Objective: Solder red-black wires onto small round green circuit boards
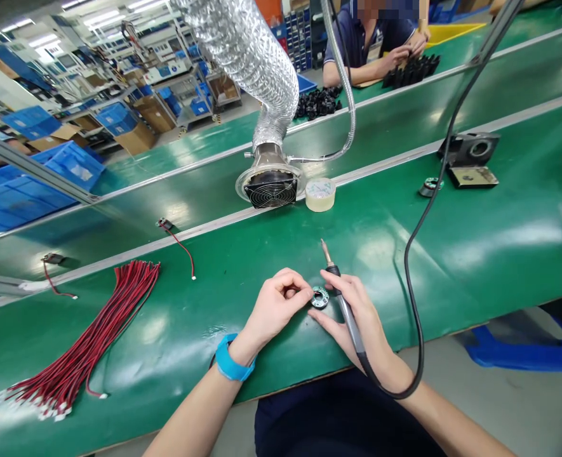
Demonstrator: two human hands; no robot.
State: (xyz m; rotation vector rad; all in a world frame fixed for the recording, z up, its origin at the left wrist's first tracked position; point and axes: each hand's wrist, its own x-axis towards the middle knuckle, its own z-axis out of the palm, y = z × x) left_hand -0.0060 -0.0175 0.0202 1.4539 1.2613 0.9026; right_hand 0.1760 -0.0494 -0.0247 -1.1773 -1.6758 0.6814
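A small round green circuit board [319,297] with a hole in its middle lies between my hands near the table's front edge. My left hand [285,301], with a blue band at the wrist, is closed in a pinch at the board's left edge; what its fingertips hold is too small to make out. My right hand [350,314] holds a soldering iron [350,317] against the palm, its tip pointing up and away from me. The right thumb and fingertips are beside the board's right side. A black cable runs from the iron's rear end.
A bundle of red wires [104,330] lies left. A fume duct with fan [272,189] and a tape roll [320,194] stand ahead. A soldering stand [474,176] and a small round part [430,186] are at right. Another person sits across the bench.
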